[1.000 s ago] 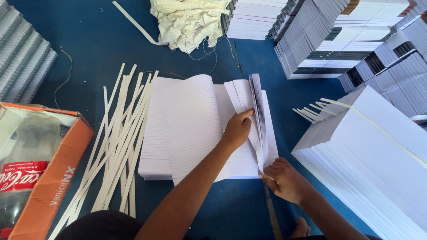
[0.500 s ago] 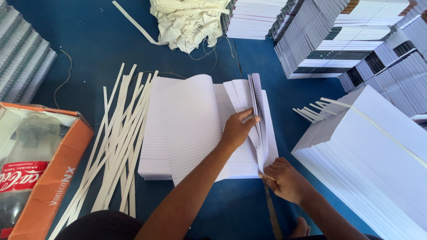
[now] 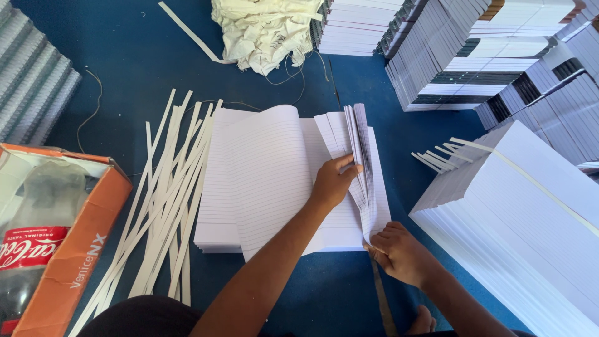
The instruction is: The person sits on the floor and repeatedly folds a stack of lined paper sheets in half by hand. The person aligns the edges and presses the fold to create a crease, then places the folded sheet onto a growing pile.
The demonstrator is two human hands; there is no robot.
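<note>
Fingers of the left hand (image 3: 334,184) press flat on fanned sheets atop one ruled stack (image 3: 262,181); right hand (image 3: 399,253) pinches their lower corner; loose strips (image 3: 165,193), over ten, lie left of it

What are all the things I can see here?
Stack of lined paper: one, white, middle of the blue surface.
Fanned sheets: a bunch, white, right edge of that stack.
Paper strips: many, white, left of the stack.
Cardboard box: one, orange, lower left, with a plastic bottle inside.
Crumpled cloth: one, cream, top middle.
Notebook piles: many, white with dark edges, top right.
Tall pile of lined sheets: one, white, right side, with a strip across it.
Grey corrugated stack: one, upper left.
Blue surface: one, under everything.
Left hand: pressing down on the fanned sheets.
Right hand: fingers pinching the sheets' bottom corner.
</note>
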